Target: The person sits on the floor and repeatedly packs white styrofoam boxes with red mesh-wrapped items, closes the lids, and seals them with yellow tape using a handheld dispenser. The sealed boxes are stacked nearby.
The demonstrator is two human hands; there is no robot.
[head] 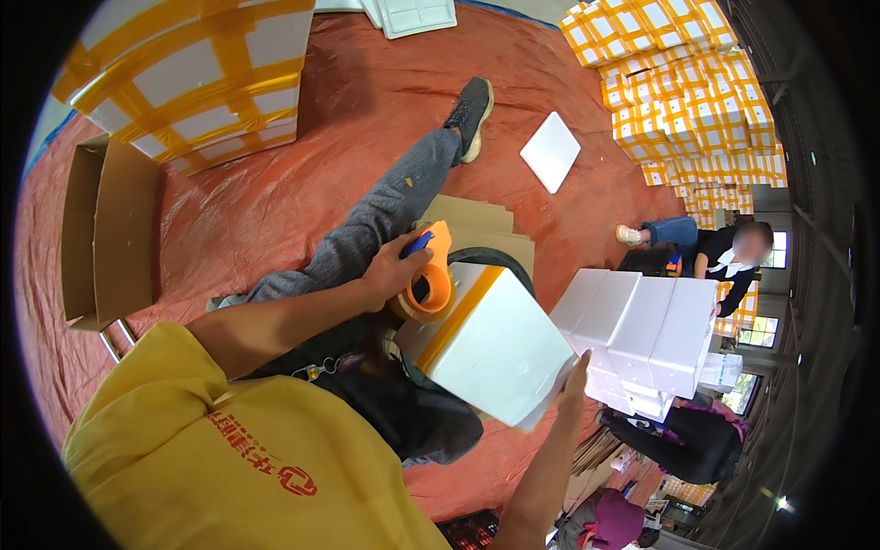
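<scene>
In my left hand (395, 271) is an orange tape dispenser (440, 258) with a blue part on its handle. Its roll of tape (421, 311) is close against a white foam box (495, 344) tilted in front of me. One band of yellow tape (462, 317) runs across the box near the dispenser. My right hand (576, 378) grips the box at its far corner, with some fingers hidden. Behind the box shows a dark curved rim (493, 257), mostly covered. Flat cardboard sheets (481, 213) lie under it on the red tarpaulin (385, 75).
White foam boxes (625, 316) are stacked just beyond my right hand; a person (708, 254) sits behind them. Taped boxes (206, 75) stand left, more (687, 103) farther off. A foam lid (551, 152) and open cardboard box (113, 234) lie on the tarpaulin. Other people (687, 440) bend at right.
</scene>
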